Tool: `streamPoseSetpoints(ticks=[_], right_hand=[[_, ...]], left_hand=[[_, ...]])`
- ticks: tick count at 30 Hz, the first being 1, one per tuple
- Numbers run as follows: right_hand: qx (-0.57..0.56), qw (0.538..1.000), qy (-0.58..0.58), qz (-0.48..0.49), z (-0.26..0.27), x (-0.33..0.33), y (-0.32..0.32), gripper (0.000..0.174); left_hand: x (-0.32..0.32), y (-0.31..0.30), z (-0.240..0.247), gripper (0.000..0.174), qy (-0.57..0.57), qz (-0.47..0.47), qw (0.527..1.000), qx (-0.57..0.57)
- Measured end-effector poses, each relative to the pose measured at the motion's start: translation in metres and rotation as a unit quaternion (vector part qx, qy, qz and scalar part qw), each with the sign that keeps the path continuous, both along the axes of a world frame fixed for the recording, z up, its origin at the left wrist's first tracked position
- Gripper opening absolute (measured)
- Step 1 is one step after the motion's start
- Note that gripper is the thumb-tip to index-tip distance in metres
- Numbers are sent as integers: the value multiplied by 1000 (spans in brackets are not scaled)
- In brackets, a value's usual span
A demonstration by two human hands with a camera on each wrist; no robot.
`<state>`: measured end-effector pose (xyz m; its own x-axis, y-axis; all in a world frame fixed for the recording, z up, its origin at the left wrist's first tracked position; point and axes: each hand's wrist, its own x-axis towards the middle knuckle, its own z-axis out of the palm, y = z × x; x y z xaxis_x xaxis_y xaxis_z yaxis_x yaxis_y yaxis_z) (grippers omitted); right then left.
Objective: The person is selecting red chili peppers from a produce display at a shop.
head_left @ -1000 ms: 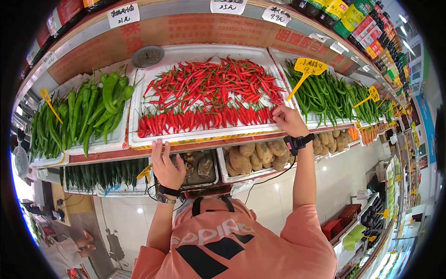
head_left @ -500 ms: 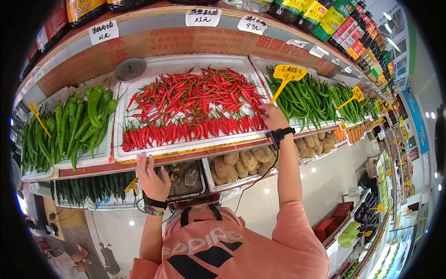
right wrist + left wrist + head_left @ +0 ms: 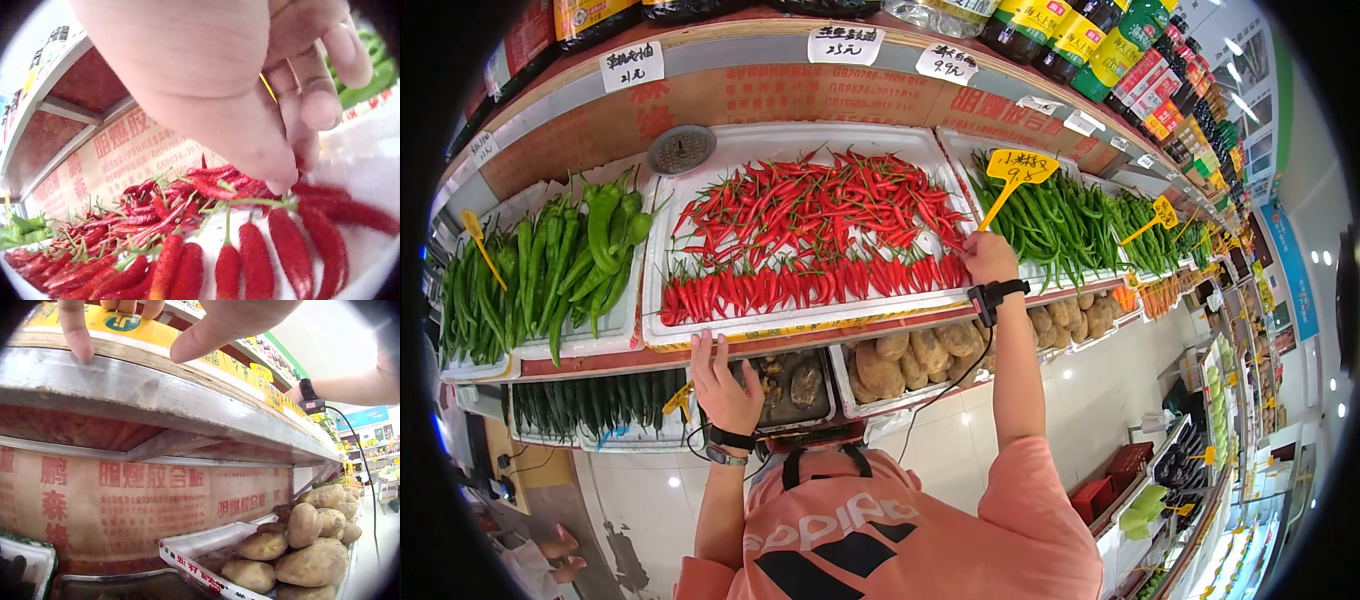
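Note:
Many red chili peppers point(image 3: 820, 205) lie in a white foam tray point(image 3: 905, 305). Behind is a loose pile; along the front edge runs a neat row of chilies point(image 3: 800, 283), stems pointing back. At the right end of the tray, my right hand point(image 3: 990, 260) pinches a red chili point(image 3: 322, 191) between thumb and fingertips, beside the last chilies of the row. My left hand point(image 3: 728, 385) is spread at the tray's front, its fingertips touching the wooden shelf edge point(image 3: 134, 359); it holds nothing.
Green peppers point(image 3: 565, 255) fill trays on the left, thinner green chilies point(image 3: 1050, 220) on the right. A yellow price sign point(image 3: 1020, 168) stands by my right hand. A round metal dish point(image 3: 681, 150) sits at the back. Potatoes point(image 3: 910, 360) occupy the lower shelf; sauce bottles point(image 3: 1060, 35) line the upper one.
The head view has shifted, so the tray appears farther left. My right hand reached back from the row's end to the pile's right edge, then came slightly forward. The left hand stays put.

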<state>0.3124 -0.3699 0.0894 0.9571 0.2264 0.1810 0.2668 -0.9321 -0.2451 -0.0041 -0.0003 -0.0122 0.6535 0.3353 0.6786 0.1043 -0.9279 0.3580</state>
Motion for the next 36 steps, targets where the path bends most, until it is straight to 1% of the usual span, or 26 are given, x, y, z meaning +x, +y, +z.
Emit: streamPoseSetpoints(ticks=[1,2,4,6,9,10,13,16,19,20,24,27,28,31,32,35,36], right_hand=[[-9,1000,-20,-14,2,-5,-1,16],[-38,998,-8,-44,7,-13,-2,17],[-37,997,7,-68,6,-21,-15,17],[-38,993,26,-107,18,-39,-13,19],[-50,993,11,-103,8,-41,-12,23],[-56,994,15,-94,1,-37,-15,27],[-19,994,54,-93,10,-42,-8,29],[36,997,72,-20,-3,-32,-18,31],[10,999,46,-21,0,-30,-10,28],[-91,993,19,-74,0,-28,-1,27],[-28,1000,7,-9,7,-28,8,26],[-12,997,-72,20,9,-29,26,26],[-5,998,-63,24,12,-27,34,26],[42,993,-30,107,20,-22,61,24],[39,984,-52,167,15,-16,69,27],[-7,973,-17,230,10,-7,88,26],[15,973,-6,229,8,-6,93,23]], left_hand=[[0,0,0,60,0,-1,1000,0],[-1,1,0,60,1,-2,1000,1],[0,1,-1,59,2,1,1000,3],[0,0,-1,59,-4,1,1000,0],[0,0,-1,59,-6,-5,1000,2],[1,1,-2,59,-7,-6,1000,4],[0,2,-2,59,-4,-4,1000,11],[0,2,-4,62,-4,-14,1000,-2],[0,3,-5,61,-6,-16,1000,2],[0,3,-5,61,-3,-14,1000,-1],[-1,4,-4,61,-3,-19,1000,0],[-2,4,-3,61,-5,-19,1000,0],[-1,4,-4,60,-5,-17,1000,-2],[-2,3,-5,60,-6,-19,1000,-5],[-1,3,-5,60,-9,-20,1000,-6],[-1,3,-2,60,-12,-21,1000,-8],[-2,3,-2,60,-12,-19,1000,-10]])
